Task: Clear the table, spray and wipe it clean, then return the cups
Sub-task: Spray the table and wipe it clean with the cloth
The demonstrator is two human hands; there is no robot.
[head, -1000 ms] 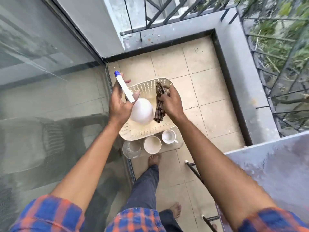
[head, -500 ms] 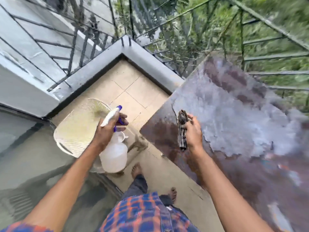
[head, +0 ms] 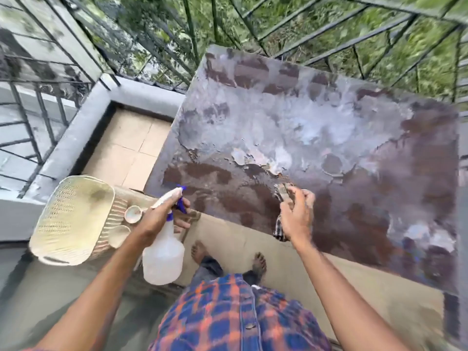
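From my remote seat I see the left hand (head: pixel 162 216) wrapped around the neck of a translucent white plastic spray bottle with a blue trigger (head: pixel 164 252), with fingers curled under the trigger. The bottle's body hangs off the table, in front of its near edge. The white nozzle points in over the near-left corner of the worn square table with a mottled brown and grey peeling top (head: pixel 329 122).

The right hand (head: pixel 297 216) is closed in a fist on a dark checked cloth (head: pixel 279 228) right at the table's near edge, a little left of its middle. One end of the cloth sticks up out of the fist and the other dangles past the edge. Motion blur keeps me from telling whether the cloth touches the top.

Off the table's near-left corner sits a cream woven plastic basket (head: pixel 73 219). Two small pale cups (head: pixel 133 214) stand just beside the basket's right side, partly hidden by the left forearm.

Below me are an orange and blue plaid shirt (head: pixel 228 312) and two bare feet (head: pixel 200 249) on the floor near the near edge. A black metal railing (head: pixel 329 34) runs past the far edge, with greenery behind it.
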